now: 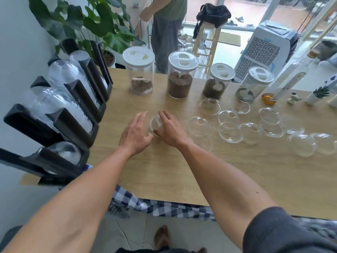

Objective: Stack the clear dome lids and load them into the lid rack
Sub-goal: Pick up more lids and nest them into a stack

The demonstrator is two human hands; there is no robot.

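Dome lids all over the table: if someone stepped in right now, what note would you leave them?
Left hand and right hand: both cupped around one clear dome lid at mid-table; a firm grip can't be confirmed.
Loose dome lids: a dozen or so spread to the right, unstacked.
Lid rack: on the left, slots already holding lid stacks.
Left: gather, stack, load the rest.

Glossy clear plastic lids (229, 132), matt wood-grain table (182, 170), black rack (73, 123).
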